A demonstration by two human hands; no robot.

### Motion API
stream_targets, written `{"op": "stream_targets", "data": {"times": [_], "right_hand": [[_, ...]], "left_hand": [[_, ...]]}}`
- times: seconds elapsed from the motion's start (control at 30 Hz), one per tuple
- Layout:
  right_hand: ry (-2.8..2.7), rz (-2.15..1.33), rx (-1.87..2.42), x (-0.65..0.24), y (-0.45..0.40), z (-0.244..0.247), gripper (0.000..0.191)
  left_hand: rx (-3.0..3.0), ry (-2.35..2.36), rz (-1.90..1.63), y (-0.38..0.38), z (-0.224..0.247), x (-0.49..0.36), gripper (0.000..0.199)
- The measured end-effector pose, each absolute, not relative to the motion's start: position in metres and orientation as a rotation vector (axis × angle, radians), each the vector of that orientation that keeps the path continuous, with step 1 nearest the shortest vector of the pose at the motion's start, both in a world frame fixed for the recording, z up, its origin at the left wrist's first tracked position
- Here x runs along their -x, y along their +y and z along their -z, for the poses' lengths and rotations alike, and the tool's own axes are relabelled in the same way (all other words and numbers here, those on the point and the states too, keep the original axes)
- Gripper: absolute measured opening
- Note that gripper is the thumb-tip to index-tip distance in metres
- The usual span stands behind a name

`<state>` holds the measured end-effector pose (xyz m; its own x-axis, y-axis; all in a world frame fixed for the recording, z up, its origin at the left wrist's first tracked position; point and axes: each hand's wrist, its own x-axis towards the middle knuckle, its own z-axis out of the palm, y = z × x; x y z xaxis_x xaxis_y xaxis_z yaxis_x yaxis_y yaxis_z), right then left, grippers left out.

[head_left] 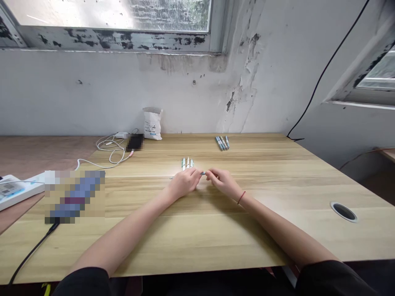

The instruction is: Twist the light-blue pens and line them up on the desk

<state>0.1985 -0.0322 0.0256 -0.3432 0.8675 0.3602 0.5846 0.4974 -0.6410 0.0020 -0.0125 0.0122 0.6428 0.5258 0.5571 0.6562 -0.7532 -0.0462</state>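
Over the middle of the table (173, 230), both hands meet at a small pen (203, 173) with a bluish end. My left hand (185, 182) is closed round it, hiding most of its length. My right hand (227, 183), with a red string at the wrist, pinches the pen's right end between thumb and fingers. Just beyond my left hand lie three white pens (188, 162) side by side, their lower ends partly covered by the hand. Farther back, several blue-and-white pens (221, 143) lie in a group near the wall.
A white bag (152, 123) stands against the wall. To the left are a pixelated dark device (135, 142), white cables (111, 156), a power strip (24, 190) and a blurred-out bluish object (77, 197). A round cable hole (344, 211) is at the right.
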Motion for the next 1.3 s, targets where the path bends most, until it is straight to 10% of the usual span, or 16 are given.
{"op": "stream_targets", "data": {"times": [1.3], "right_hand": [[-1.936, -0.726, 1.121, -0.197, -0.028, -0.015, 0.027]], "left_hand": [[2.665, -0.931, 0.812, -0.011, -0.01, 0.002, 0.017]]}}
